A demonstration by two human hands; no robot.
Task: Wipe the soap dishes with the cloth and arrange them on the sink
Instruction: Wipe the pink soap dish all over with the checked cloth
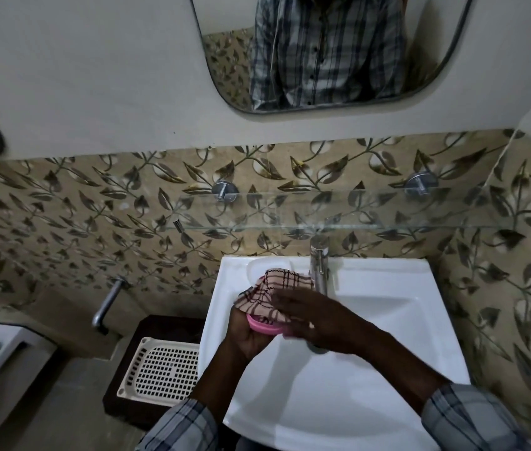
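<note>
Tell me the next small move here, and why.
Probably rub the checked cloth across the pink soap dish with the right hand. The left hand grips the dish above the sink, and the cloth is draped over it under the right hand, so wiping looks underway; setting it down seems premature.

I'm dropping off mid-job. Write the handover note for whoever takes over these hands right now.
Left hand: holds the pink soap dish from below, over the left side of the sink.
Right hand: presses the checked cloth onto the dish; the fingers are blurred but look flat.
Done: wiping of this dish is under way; no dish is set down on the sink yet.
Left: finish wiping, place the dish on the sink. No other dishes are in view.
</note>
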